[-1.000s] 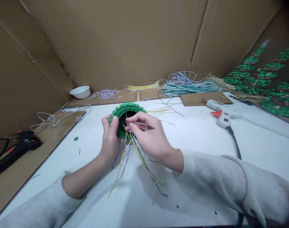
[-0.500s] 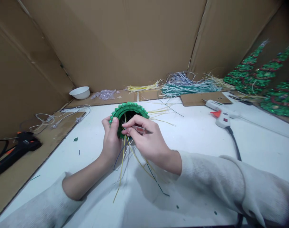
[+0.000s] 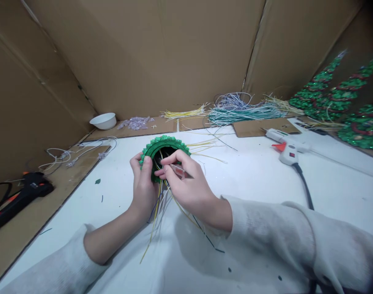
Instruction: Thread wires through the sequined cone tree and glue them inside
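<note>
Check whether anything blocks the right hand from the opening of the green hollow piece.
Nothing visible does: the right hand is at the opening of the green hollow piece. Thin wires trail out beneath its fingers; the left hand grips the left rim.

You have a hollow green piece [image 3: 165,142] tilted so its round, dark opening faces you, its outer edge knobbly. Thin yellow, white and dark wires [image 3: 156,210] trail below it; a clear, red-tinged handle [image 3: 178,170] slants at its opening.
</note>
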Demonstrator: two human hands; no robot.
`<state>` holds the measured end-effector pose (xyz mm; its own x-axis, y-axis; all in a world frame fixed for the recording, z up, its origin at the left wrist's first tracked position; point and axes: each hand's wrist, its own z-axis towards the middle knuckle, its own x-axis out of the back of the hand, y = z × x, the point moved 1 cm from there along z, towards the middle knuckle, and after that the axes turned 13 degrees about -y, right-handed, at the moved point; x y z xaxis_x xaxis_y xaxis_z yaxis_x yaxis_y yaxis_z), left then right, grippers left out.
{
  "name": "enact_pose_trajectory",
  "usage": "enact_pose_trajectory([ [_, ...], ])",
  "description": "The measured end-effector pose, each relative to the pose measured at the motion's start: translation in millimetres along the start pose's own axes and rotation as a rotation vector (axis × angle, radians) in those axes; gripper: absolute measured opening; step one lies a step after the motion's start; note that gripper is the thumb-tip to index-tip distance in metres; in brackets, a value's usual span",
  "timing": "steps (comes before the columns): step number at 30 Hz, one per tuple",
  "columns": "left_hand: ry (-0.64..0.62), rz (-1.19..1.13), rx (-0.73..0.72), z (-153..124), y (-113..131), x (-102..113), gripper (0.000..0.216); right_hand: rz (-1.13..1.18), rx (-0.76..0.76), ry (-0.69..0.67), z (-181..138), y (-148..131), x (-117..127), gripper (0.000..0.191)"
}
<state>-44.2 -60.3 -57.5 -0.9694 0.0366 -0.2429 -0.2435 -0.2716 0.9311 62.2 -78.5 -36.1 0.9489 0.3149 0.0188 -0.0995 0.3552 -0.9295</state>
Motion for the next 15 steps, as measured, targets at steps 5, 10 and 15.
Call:
enact_pose_trajectory([
  [5,-0.004,-0.028,-0.015,-0.2,3.2,-3.2,0.021,0.008,0.014,0.034,-6.5,-1.8,-3.0,0.002],
  [10,0.017,-0.088,0.005,0.1,6.7,-6.4,0.019,-0.023,0.001,0.007,-7.7,-5.1,-2.3,0.003],
  [15,0.028,-0.120,-0.004,0.2,8.8,-9.9,0.014,-0.161,0.003,0.025,-5.3,-3.9,-1.6,0.017],
])
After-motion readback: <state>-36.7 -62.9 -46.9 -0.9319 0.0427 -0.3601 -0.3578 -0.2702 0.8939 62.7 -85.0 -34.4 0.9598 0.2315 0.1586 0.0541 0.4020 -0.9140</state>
